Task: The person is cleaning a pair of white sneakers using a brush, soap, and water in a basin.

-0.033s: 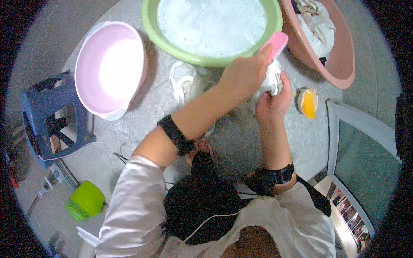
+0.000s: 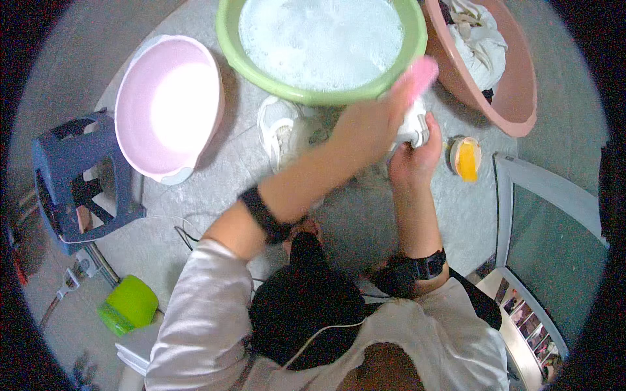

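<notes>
A pink-backed brush point(image 2: 422, 73) is gripped in my left hand point(image 2: 368, 130), which is blurred by motion and crosses over toward the right. The brush lies against a white shoe point(image 2: 414, 127), partly covered by that hand. My right hand point(image 2: 417, 156) supports the shoe from below, palm up, fingers around it. Just beyond the hands stands a green basin point(image 2: 313, 98) of foamy water. A second white shoe point(image 2: 279, 124) rests on the floor near the basin's front rim, its lower part hidden by my left forearm.
A pale pink basin point(image 2: 137, 85) stands at the left, beside a dark blue plastic stool point(image 2: 78, 163). At the far right, a salmon basin point(image 2: 518, 98) holds clothes point(image 2: 479, 52). A small round container with something yellow point(image 2: 467, 159) sits near my right hand. A framed panel point(image 2: 548, 228) borders the right.
My left hand and the brush have shifted slightly nearer to me along the shoe and are more blurred. My right hand and the shoe stay nearly in place.
</notes>
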`<state>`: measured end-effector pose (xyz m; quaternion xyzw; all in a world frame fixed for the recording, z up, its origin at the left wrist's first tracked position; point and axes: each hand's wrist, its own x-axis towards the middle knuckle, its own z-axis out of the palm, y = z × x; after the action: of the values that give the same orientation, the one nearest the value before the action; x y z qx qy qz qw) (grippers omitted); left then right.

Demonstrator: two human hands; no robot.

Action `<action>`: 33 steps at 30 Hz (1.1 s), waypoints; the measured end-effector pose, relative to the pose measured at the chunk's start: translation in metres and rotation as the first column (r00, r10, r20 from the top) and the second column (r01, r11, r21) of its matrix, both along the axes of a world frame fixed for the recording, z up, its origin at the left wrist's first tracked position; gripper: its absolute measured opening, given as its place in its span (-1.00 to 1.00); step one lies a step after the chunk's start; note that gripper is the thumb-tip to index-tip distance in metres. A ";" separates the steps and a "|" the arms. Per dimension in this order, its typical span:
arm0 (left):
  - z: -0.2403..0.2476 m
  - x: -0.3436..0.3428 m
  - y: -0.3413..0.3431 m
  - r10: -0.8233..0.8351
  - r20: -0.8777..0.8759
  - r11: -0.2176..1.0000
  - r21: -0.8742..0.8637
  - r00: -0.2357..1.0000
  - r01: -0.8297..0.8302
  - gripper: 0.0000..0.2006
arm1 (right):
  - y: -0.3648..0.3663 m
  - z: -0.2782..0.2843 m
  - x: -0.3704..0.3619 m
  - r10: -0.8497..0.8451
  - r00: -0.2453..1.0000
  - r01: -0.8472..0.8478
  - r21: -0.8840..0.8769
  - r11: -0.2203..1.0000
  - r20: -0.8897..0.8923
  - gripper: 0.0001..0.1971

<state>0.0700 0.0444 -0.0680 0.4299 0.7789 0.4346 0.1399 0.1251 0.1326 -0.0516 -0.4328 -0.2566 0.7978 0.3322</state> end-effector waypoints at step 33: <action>0.003 0.019 -0.009 0.063 0.169 0.996 0.055 0.984 -0.073 -0.56 | 0.019 0.000 -0.007 -0.103 0.961 0.052 -0.200 0.978 -0.255 -0.55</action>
<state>0.0887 0.0351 -0.0653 0.3691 0.7651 0.4973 0.1764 0.1186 0.1513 -0.0516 -0.3623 -0.1149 0.8557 0.3513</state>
